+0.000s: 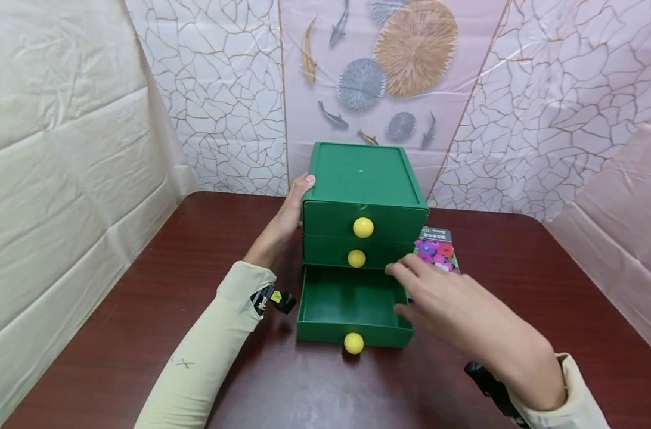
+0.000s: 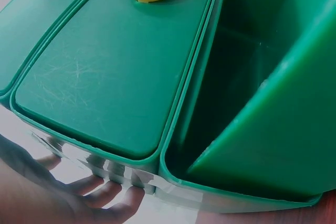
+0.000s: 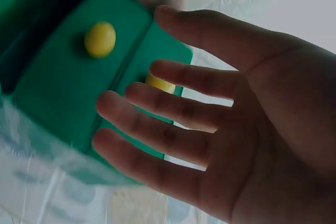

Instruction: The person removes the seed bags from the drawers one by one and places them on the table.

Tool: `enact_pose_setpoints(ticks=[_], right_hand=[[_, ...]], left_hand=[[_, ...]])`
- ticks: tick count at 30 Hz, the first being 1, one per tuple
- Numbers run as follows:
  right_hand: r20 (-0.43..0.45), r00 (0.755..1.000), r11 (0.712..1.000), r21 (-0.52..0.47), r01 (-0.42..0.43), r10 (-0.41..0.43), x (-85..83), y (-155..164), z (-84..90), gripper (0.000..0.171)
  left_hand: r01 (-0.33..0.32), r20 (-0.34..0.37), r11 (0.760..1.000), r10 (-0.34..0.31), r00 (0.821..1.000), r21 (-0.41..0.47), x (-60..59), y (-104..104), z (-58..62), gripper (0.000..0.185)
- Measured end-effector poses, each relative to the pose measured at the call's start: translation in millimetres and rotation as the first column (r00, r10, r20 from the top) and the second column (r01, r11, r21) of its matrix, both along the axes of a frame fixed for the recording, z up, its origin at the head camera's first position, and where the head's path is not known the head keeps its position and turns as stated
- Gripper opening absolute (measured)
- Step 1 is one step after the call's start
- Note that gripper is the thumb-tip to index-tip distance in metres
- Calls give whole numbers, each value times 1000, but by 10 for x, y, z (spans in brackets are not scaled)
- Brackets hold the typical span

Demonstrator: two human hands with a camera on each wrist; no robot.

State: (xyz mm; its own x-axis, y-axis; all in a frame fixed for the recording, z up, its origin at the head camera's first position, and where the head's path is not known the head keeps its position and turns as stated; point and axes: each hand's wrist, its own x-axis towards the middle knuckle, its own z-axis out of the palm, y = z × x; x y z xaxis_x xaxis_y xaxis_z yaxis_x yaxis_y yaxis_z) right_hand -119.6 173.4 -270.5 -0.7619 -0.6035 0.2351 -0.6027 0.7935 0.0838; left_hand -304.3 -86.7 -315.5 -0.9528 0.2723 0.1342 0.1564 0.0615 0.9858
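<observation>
While the left hand rests flat against the left side of the green plastic three-drawer cabinet, fingers straight and the thumb on the top edge, the right hand hovers with fingers spread and relaxed over the right rim of the pulled-out bottom drawer, holding nothing. That cabinet stands near the middle of the dark red-brown counter. Each drawer front carries a round yellow knob; the upper two drawers are closed, and the bottom one shows a bare green floor. Just right of the cabinet, behind the right hand, lies a colourful printed packet with flowers on it.
</observation>
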Motion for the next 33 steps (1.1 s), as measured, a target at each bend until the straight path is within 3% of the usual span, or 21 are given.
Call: enact_pose_setpoints(ticks=[8,18,22,26,33], right_hand=[[140,983,986,100,-136,122,99,-269,-312,28],[186,966,952,217,-217,177,144,-629,-658,22],[27,980,938,284,-199,199,184,-720,-775,15],[-150,968,938,314,-144,199,237,-755,-855,18],[-217,959,944,312,-107,180,255,-780,-870,24]], left_hand=[[3,-1,1000,-3,1000,5,-22,44,-25,86],[6,11,1000,-6,1000,4,-12,20,-26,85],[-6,2,1000,6,1000,10,-20,5,-16,86],[-7,0,1000,7,1000,11,-20,-8,-17,87],[0,3,1000,0,1000,-6,15,-14,-15,85]])
